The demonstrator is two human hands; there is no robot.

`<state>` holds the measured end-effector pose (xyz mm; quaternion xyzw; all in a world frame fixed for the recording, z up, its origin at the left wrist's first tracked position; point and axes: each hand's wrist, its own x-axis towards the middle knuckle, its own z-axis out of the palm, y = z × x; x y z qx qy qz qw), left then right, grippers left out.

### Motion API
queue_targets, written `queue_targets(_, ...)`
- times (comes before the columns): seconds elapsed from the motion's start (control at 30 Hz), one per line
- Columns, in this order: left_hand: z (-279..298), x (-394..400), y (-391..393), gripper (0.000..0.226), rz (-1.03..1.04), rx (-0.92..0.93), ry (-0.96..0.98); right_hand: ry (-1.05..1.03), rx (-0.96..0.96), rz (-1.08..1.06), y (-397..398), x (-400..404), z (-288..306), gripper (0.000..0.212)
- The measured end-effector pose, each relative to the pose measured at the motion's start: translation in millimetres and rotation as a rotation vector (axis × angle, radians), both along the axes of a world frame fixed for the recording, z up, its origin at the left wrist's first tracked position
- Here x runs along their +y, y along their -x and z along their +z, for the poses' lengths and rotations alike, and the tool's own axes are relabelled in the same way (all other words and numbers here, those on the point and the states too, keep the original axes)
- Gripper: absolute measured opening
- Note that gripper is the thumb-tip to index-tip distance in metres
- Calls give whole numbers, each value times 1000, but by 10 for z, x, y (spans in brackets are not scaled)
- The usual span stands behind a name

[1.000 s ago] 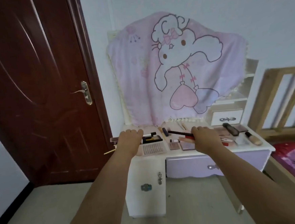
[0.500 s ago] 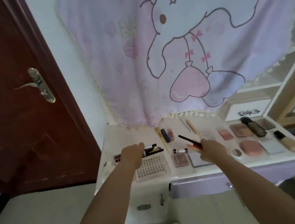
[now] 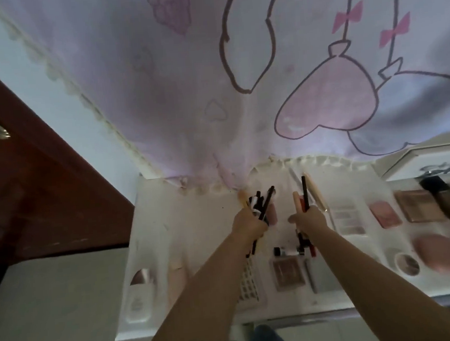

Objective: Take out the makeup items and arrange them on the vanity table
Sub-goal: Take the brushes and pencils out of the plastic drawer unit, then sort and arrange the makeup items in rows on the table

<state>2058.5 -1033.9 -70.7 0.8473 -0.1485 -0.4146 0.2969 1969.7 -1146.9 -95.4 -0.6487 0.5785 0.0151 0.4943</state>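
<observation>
My left hand [image 3: 248, 226] grips a bundle of thin black makeup pencils and tubes [image 3: 261, 203], raised over the middle of the white vanity table [image 3: 185, 227]. My right hand [image 3: 310, 221] holds a black and red pencil [image 3: 304, 193] together with a pale stick, pointing toward the back of the table. Palettes [image 3: 288, 271], a pink compact [image 3: 442, 257], a dark bottle [image 3: 448, 202] and a small tube [image 3: 285, 251] lie on the tabletop. The lash tray [image 3: 247, 284] is partly hidden under my left forearm.
A pink cartoon cloth [image 3: 264, 73] hangs over the mirror behind the table. A dark red door [image 3: 38, 171] stands to the left. A white bottle [image 3: 140, 292] lies near the table's left front corner. A small drawer unit [image 3: 438, 161] sits at the back right.
The view has come much closer to the table. Both hands have lifted from the tabletop and now hold their pencils upright over the middle, the left with a whole bundle.
</observation>
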Motion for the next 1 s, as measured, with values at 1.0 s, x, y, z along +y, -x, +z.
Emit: queue_targets(1.0, -191, 817, -683, 47, -465, -480, 34, 746, 48, 635, -69, 421, 110, 39)
